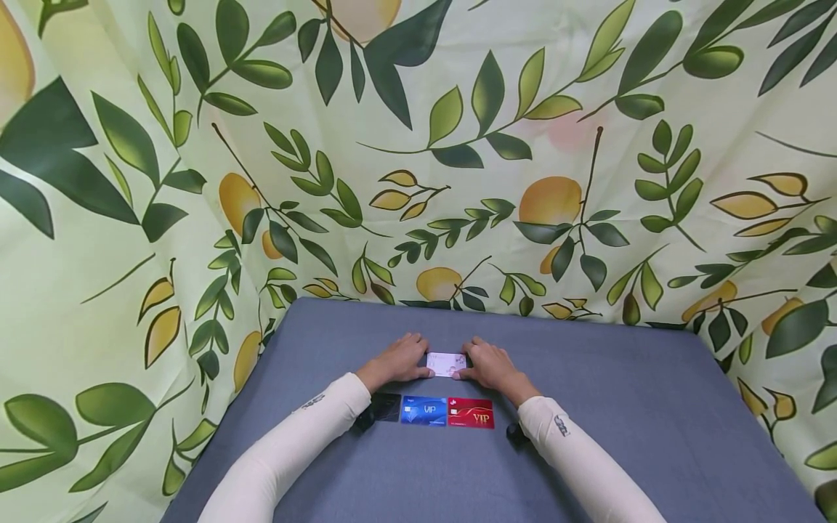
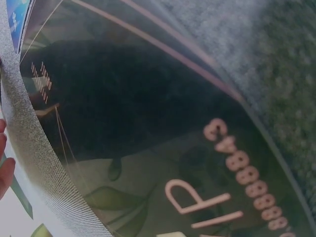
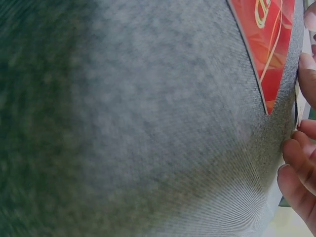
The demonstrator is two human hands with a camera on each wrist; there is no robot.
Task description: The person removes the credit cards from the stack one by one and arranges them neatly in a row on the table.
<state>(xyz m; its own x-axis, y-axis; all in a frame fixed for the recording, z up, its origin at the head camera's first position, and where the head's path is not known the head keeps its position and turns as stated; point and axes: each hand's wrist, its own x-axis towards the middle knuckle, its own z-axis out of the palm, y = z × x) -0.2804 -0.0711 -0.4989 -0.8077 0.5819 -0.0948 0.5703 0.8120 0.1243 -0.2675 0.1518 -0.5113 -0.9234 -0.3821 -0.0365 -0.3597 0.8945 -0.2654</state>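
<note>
A pale pink-white card (image 1: 446, 365) lies between the two hands near the middle of the table. At its left edge, my left hand (image 1: 401, 359) holds it, thumb by the lower corner and fingers by the upper one. My right hand (image 1: 491, 365) grips the opposite edge in the same way. Nearer to me, a row holds a black card (image 1: 389, 407), a blue VIP card (image 1: 423, 410) and a red VIP card (image 1: 471, 413). The left forearm partly covers the black card, which fills the left wrist view. In the right wrist view, fingertips (image 3: 298, 163) show beyond the red card.
The cards lie on a grey-blue cloth-covered table (image 1: 588, 407). A curtain (image 1: 458, 181) printed with leaves and fruit hangs behind it and along its sides. Dark wrist devices (image 1: 516, 434) sit under both white sleeves (image 1: 582, 457).
</note>
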